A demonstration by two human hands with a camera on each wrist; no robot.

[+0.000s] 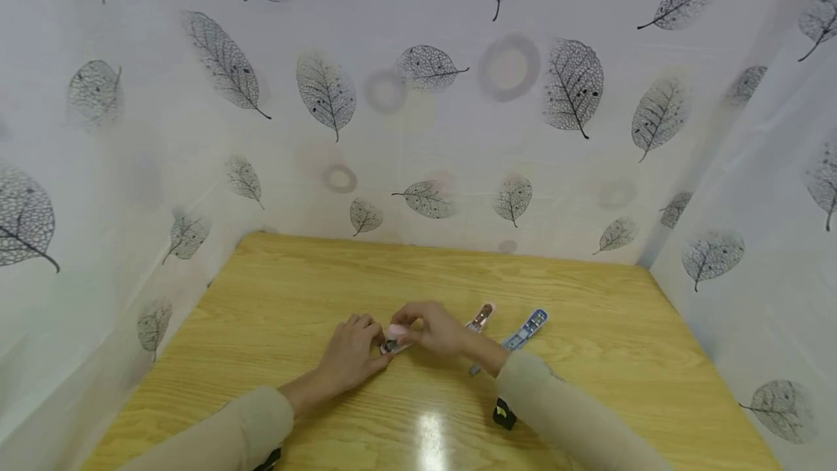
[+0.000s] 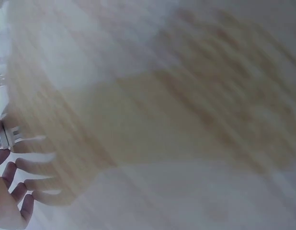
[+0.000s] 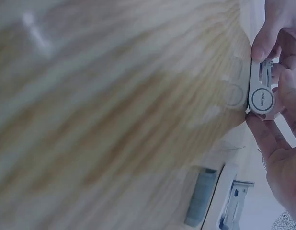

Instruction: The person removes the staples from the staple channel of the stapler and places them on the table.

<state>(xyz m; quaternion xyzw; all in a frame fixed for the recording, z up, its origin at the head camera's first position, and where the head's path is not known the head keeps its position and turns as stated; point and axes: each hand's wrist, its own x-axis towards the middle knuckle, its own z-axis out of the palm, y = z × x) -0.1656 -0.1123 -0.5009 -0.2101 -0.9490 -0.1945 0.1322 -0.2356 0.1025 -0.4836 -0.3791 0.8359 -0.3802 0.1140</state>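
Observation:
Near the middle of the table, both hands work on a small pale pink stapler point(image 1: 395, 344). My left hand point(image 1: 351, 355) pinches one end of it, with the thumb along its side in the right wrist view. From the other side, my right hand point(image 1: 434, 327) holds its raised pink part between thumb and fingers. A round lettered pivot point(image 3: 262, 99) shows on the stapler's side. In the left wrist view, the left hand point(image 2: 9, 191) is at the lower left edge, and only part of the stapler point(image 2: 5, 139) appears there.
Beyond the right forearm lie an open-topped pink stapler point(image 1: 482, 315) and a blue stapler point(image 1: 526, 329), both partly covered by the arm. A small grey piece point(image 1: 475, 369) is near the right wrist. Leaf-printed curtains point(image 1: 418, 129) border the wooden table point(image 1: 314, 275).

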